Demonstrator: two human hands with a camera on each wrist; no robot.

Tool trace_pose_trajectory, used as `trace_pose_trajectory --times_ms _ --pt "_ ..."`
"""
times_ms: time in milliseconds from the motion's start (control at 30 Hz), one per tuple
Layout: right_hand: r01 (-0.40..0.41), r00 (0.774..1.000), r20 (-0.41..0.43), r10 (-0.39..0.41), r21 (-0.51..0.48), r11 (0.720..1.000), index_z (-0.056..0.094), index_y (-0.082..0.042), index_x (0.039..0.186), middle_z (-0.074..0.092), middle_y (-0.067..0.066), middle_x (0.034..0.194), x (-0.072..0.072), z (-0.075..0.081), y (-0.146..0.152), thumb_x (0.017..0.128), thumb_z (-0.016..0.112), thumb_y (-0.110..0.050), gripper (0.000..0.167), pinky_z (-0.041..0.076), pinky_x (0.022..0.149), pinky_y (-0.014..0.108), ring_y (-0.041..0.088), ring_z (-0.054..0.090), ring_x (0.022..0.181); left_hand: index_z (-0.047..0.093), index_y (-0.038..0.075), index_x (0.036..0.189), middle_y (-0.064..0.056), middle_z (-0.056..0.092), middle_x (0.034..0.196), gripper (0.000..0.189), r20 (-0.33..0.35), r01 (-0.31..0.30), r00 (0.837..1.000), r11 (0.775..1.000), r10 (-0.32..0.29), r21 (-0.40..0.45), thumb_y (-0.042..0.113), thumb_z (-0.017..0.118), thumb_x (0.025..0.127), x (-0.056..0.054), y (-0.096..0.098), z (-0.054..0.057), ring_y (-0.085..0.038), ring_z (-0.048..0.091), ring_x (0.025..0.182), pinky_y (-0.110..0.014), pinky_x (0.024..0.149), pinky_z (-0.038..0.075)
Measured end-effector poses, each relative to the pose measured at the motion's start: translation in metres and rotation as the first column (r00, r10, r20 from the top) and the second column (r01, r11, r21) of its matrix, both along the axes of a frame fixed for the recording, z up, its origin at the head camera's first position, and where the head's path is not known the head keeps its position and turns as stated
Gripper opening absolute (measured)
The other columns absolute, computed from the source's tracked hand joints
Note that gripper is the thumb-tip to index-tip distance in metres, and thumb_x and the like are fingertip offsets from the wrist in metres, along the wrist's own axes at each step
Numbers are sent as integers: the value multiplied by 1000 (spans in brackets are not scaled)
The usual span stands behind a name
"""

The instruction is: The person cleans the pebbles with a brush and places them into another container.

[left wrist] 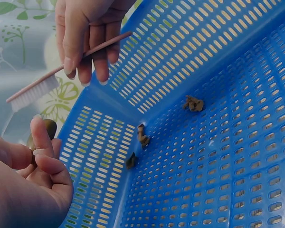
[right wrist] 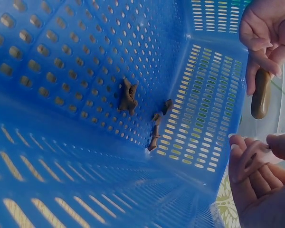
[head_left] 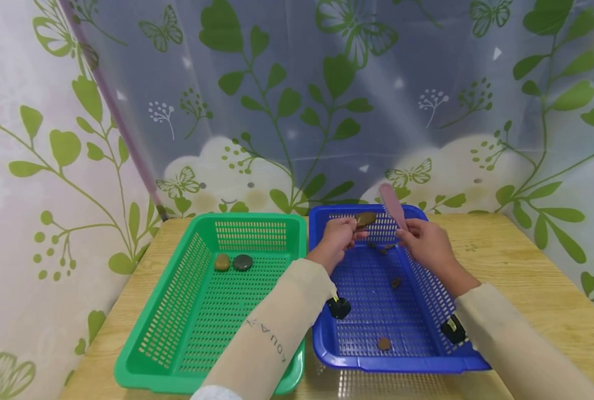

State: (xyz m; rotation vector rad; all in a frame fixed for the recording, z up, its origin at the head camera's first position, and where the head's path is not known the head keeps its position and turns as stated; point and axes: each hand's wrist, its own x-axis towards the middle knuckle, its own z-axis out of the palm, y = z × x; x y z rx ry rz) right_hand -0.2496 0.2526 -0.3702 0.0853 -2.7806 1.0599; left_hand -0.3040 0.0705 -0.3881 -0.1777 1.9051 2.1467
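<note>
Over the far end of the blue basket (head_left: 402, 364), my left hand (head_left: 338, 240) pinches a smooth, oval brown stone (head_left: 365, 219) between thumb and fingers. Its long shape shows clearly in the right wrist view, where the stone (right wrist: 261, 97) juts out from the fingertips. My right hand (head_left: 429, 244) grips a pink brush (head_left: 393, 205) by its handle, head up and tilted left. White bristles (left wrist: 38, 92) face down towards the stone in the left wrist view, a gap apart from it. Most of the handle is hidden by the right fingers in the head view.
Brown, crumpled lumps (left wrist: 194, 103) lie on the blue basket's floor, with a flat brown piece (head_left: 384, 344) near its front. Left of it stands a green basket (head_left: 156, 383) holding a tan stone (head_left: 222, 262) and a dark stone (head_left: 243, 262). Patterned curtain (head_left: 286, 111) hangs behind the wooden table (head_left: 532, 300).
</note>
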Motion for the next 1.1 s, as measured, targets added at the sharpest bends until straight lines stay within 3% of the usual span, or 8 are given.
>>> trace_pose_trajectory --times_ms 233,400,500,633,800,967,1100 --pt "-59 998 -35 60 33 998 53 12 130 65 28 114 -1 -2 -2 100 56 -19 43 49 57 28 34 69 88 63 2 123 -14 72 103 28 0 4 1000 1000 -4 -1 12 48 102 -1 1 -2 -2 57 60 -15 49 34" --pt "-145 989 -36 145 5 989 56 9 129 69 25 103 -1 -2 -4 98 59 -16 40 43 47 28 23 62 65 64 1 122 -15 72 102 28 -1 4 1000 1000 -4 6 13 48 102 -2 1 -3 -2 56 59 -16 50 33" --pt "-199 980 12 199 -2 980 57 6 129 71 21 95 -1 -3 -4 98 59 -17 39 39 43 28 16 50 51 65 1 121 -10 73 92 29 -2 11 1000 1000 -11 9 15 48 103 0 0 -2 -3 56 59 -17 51 34" --pt "-252 965 73 251 5 968 60 -1 128 70 8 81 -2 -6 -3 98 60 -19 35 37 42 29 14 42 44 68 4 117 -2 68 77 28 -1 9 1000 1000 -9 10 16 48 103 1 -1 -1 -4 55 59 -18 51 34" --pt "-261 961 99 258 13 965 62 -3 127 64 2 72 -3 -9 0 96 62 -19 34 37 44 29 13 42 44 68 5 118 1 66 73 27 16 17 1000 1000 -17 -9 16 48 103 3 -1 -1 -5 56 60 -19 52 36" --pt "-242 968 76 239 36 970 63 0 123 71 4 82 -3 -10 0 97 61 -15 31 38 44 29 13 44 44 65 5 125 0 68 78 30 4 45 999 999 -45 -15 15 48 103 2 -2 -1 -4 57 62 -18 53 36" --pt "-223 974 52 220 51 973 67 -1 113 68 3 74 -2 -7 1 97 61 -16 23 38 44 30 14 44 44 64 3 126 -2 69 81 30 3 43 999 999 -43 -7 11 48 102 1 -2 0 -3 57 60 -18 52 35"
